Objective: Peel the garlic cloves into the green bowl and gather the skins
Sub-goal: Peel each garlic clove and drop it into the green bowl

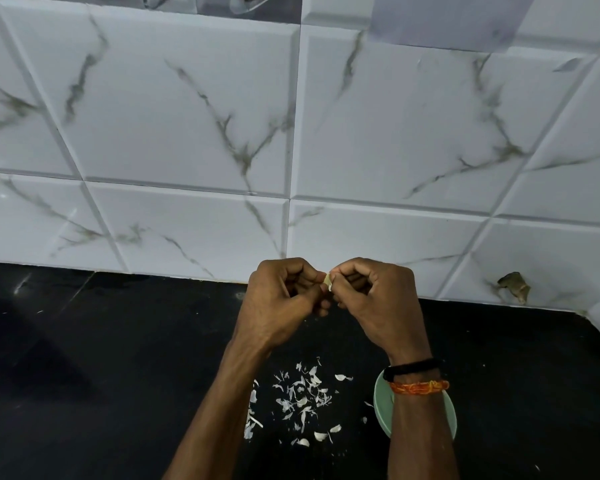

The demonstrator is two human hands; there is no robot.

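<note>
Green bowl (381,407): sitting on black counter (84,375), partly hidden under right forearm. Garlic skins (302,400): lying scattered just left of it. Left hand (278,303), right hand (371,299): both pinching one garlic clove (328,280) between curled fingertips, raised before tiled wall (187,133).

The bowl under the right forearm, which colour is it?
Pale green bowl, seen in the head view.

— What's behind the work area?
— A wall of white tiles (187,116) with grey-green marble veining, set in rows.
— Any damage?
— A chipped brown patch (515,285) low on the right.
— And underneath?
— A black counter (84,375), glossy, meeting the tiles along a pale seam.
</note>
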